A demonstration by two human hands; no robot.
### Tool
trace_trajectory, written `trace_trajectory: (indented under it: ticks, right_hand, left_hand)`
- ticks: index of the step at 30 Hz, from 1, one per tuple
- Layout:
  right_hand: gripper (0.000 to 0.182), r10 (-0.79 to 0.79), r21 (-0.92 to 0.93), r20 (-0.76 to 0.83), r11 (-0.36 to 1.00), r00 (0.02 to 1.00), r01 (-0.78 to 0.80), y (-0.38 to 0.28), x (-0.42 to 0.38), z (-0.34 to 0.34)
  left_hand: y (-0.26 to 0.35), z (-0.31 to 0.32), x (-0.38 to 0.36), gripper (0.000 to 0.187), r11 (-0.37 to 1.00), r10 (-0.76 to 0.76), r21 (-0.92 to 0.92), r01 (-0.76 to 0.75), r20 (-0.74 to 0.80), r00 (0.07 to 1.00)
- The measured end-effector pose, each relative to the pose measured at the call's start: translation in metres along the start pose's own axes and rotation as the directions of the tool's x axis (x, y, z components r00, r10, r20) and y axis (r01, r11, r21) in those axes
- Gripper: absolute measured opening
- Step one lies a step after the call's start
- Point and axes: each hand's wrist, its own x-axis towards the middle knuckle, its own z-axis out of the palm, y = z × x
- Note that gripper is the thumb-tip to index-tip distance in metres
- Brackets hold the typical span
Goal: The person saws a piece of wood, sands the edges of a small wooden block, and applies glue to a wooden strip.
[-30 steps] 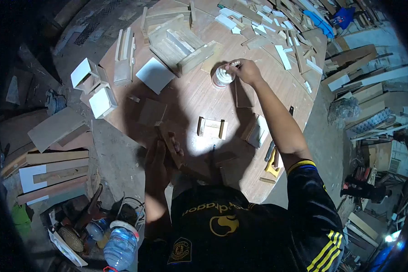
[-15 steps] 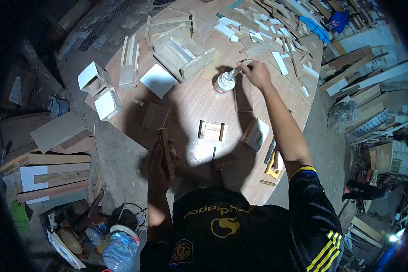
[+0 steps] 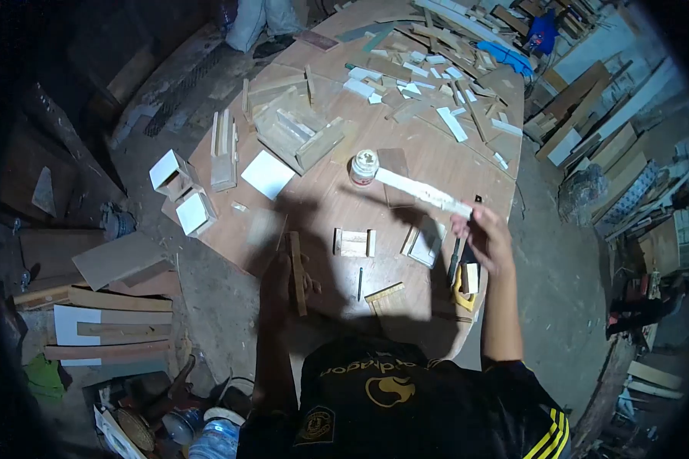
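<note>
My right hand (image 3: pixel 488 236) grips the end of a flat stick (image 3: pixel 425 190) smeared with white paste, fingers pinched around it. Its far end reaches close to an open jar of white paste (image 3: pixel 364 168). In shadow at the left, my left hand (image 3: pixel 283 279) is closed round a narrow wooden strip (image 3: pixel 296 271), held upright above the table's near edge. Between the hands lies a small wooden piece with two raised sides (image 3: pixel 354 243). Below it is a thin dark rod (image 3: pixel 360 284). A small wooden frame (image 3: pixel 424 242) sits nearer my right hand.
A saw with a yellow handle (image 3: pixel 462 294) lies at the table's right edge. Wooden box parts (image 3: pixel 298 130) and a white square panel (image 3: pixel 268 174) stand farther back. Many offcuts (image 3: pixel 436 84) cover the far side. Stacked boards (image 3: pixel 115 329) lean on the floor at left.
My right hand has drawn the stick out of the jar and moved right and toward me. My left hand still holds the wooden strip. The head view has shifted slightly.
</note>
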Motion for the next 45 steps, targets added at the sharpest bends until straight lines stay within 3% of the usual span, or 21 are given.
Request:
trace_trajectory:
  ticks: [2, 4, 6, 7, 8, 10, 14, 15, 27, 38, 45]
  right_hand:
    - [0.038, 0.01, 0.072, 0.09, 0.997, 0.996, -0.016, 0.002, -0.033, -0.004]
    - [0.036, -0.061, 0.042, 0.132, 0.998, 0.989, 0.056, 0.003, -0.062, 0.0]
    - [0.033, -0.074, 0.013, 0.162, 0.997, 0.984, 0.073, -0.005, -0.088, 0.004]
    - [0.031, -0.076, -0.03, 0.184, 0.996, 0.98, 0.082, -0.008, -0.099, 0.004]
    - [0.031, -0.083, -0.019, 0.193, 0.996, 0.978, 0.089, -0.01, -0.109, 0.002]
    - [0.029, -0.129, -0.111, 0.207, 0.982, 0.97, 0.154, -0.014, -0.127, -0.004]
    - [0.029, -0.215, -0.066, 0.161, 0.972, 0.963, 0.227, -0.019, -0.16, -0.018]
    - [0.029, -0.233, -0.063, 0.137, 0.968, 0.963, 0.243, -0.023, -0.169, -0.019]
    - [0.027, -0.212, -0.151, 0.247, 0.955, 0.945, 0.254, -0.03, -0.209, -0.034]
    - [0.023, -0.118, -0.295, 0.275, 0.934, 0.954, 0.201, -0.037, -0.212, -0.038]
    - [0.025, -0.276, -0.281, 0.2, 0.903, 0.94, 0.325, -0.032, -0.206, -0.035]
  left_hand:
    - [0.006, 0.019, -0.001, 0.039, 0.992, -0.012, -0.123, 0.012, 0.0, 1.0]
    - [0.013, 0.051, -0.008, 0.039, 0.998, 0.051, -0.029, -0.053, -0.054, 0.997]
    - [0.017, 0.083, -0.016, 0.037, 0.985, 0.035, -0.163, -0.051, -0.098, 0.995]
    - [0.016, 0.091, -0.018, 0.036, 0.985, 0.048, -0.164, -0.047, 0.001, 0.999]
    - [0.015, 0.103, -0.02, 0.038, 0.982, 0.03, -0.186, -0.029, 0.003, 1.0]
    - [0.015, 0.125, -0.029, 0.04, 0.982, 0.0, -0.187, 0.01, 0.057, 0.998]
    - [0.033, 0.185, -0.063, 0.041, 1.0, 0.013, -0.002, -0.013, 0.045, 0.999]
    - [0.03, 0.19, -0.068, 0.041, 0.999, 0.003, -0.037, 0.0, 0.095, 0.995]
    - [-0.007, 0.221, -0.112, 0.041, 0.942, 0.188, -0.322, -0.091, 0.283, 0.941]
    - [-0.006, 0.223, -0.128, 0.04, 0.948, 0.261, -0.246, -0.201, 0.245, 0.934]
    - [-0.006, 0.235, -0.131, 0.04, 0.964, 0.19, -0.223, -0.146, 0.193, 0.963]
